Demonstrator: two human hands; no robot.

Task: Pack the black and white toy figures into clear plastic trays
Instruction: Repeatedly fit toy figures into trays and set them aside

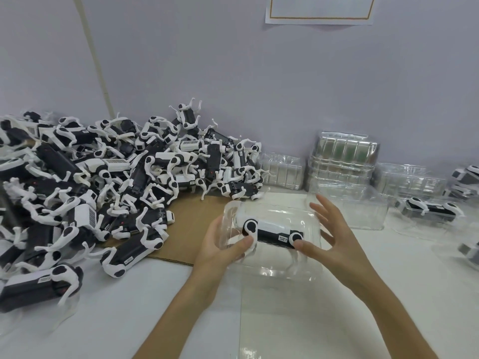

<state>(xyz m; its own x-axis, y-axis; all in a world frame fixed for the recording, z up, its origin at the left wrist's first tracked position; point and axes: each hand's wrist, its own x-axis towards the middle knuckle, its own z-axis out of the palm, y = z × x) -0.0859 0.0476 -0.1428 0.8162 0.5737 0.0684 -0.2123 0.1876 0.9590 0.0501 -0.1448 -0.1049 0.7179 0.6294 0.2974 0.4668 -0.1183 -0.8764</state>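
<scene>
A black and white toy figure lies on its side inside a clear plastic tray in the middle of the white table. My left hand grips the tray's left end, thumb across the figure's front leg. My right hand is spread at the tray's right side, thumb tip touching the figure's rear joint, fingers straight. A big heap of loose toy figures covers the left of the table.
Stacks of empty clear trays stand against the wall at the back right. Packed trays holding figures sit at the far right. A brown cardboard sheet lies under the heap's edge. A paper notice hangs on the wall.
</scene>
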